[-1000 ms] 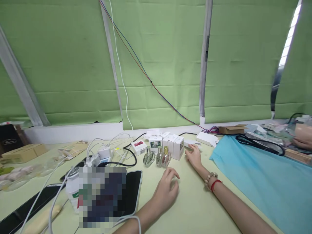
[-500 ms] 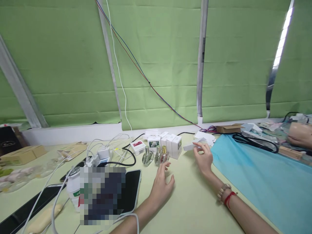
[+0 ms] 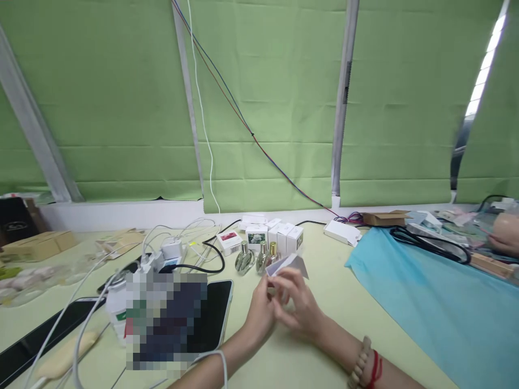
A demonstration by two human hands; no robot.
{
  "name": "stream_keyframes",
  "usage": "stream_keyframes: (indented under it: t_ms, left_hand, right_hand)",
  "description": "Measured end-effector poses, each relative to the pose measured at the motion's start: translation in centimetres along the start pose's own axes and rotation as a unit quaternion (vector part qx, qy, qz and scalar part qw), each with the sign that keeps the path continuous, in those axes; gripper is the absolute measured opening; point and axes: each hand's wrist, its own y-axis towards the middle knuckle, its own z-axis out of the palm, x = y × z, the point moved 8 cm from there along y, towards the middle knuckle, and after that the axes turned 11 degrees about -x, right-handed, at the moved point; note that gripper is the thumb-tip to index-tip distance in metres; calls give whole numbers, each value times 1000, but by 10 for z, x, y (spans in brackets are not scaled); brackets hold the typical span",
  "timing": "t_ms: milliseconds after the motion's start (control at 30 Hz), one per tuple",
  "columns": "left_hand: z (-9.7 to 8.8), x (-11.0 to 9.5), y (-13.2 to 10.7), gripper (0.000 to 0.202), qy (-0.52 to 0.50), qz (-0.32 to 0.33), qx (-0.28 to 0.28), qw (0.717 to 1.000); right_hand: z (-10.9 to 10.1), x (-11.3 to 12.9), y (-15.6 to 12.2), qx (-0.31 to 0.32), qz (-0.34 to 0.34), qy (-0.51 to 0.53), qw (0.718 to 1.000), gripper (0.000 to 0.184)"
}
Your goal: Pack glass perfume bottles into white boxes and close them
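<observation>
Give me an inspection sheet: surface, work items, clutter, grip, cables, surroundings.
Surface: pale tabletop; blue sheet on the right.
Work items: white carton in hand; three glass bottles and small white boxes beyond.
Clutter: dark-screened device and white jar, both partly pixelated; brown boxes far left.
Grip: right hand holds the carton; left hand meets it, its hold unclear.
Cables: white cable crosses the left forearm; black cord looped at right.
Surroundings: green blinds; red and blue wires strung across.

You seem to be in a makeshift workroom: green sheeting (image 3: 263,81) covers the wall before you, loose wires (image 3: 276,163) cross it, and white boxes (image 3: 257,237), glass bottles (image 3: 244,263) and chargers (image 3: 171,248) clutter your table (image 3: 332,281).
</observation>
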Motion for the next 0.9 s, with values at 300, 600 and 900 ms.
stream_keyframes:
  t_ms: [300,600,900]
  left_hand:
    - [-15,3,-4,66,-44,-101,-50,993]
    - [-17,10,-1,80,-53,-156,-63,984]
    - [-24,13,2,83,-73,-167,-113,977]
  right_hand:
    - [-32,-98,-26,-113,401,1,909,34]
    - [9,-103,-59,-53,646,228,727,50]
    - [2,-110,-71,-119,685,229,682,50]
